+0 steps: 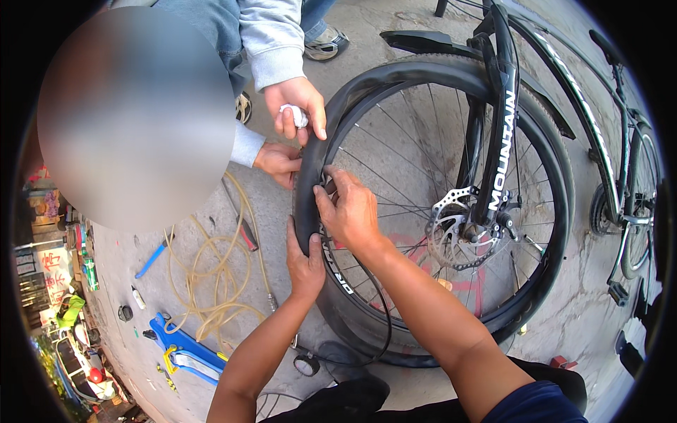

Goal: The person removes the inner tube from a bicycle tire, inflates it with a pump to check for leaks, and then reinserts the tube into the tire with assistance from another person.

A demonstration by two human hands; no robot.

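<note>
presently the work sat at the left side of the wheel (469, 231), which filled the middle and right of the frame. a smooth black tube (307, 194), bulging out along the rim at centre left, was the thing being handled. left hand (305, 266): gripping its lower stretch, thumb on the inner side, fingers round the outer. right hand (347, 213): fingers curled at the inner edge, thumb pressed on the black wall; whether anything small was pinched there, could not tell.

a co-worker's upper hand (300, 106), upper centre, held a white wad (293, 115); the other hand (279, 162) touched or nearly touched the tube, fingertips hidden. gauge (306, 364) at bottom centre, yellowish hose (209, 324) coiled lower left.

step in hand, my reading: feeling over or shifting the tube at the rim. next move seemed to call for steady support from the left, careful fingerwork from the right, no pinching.
</note>
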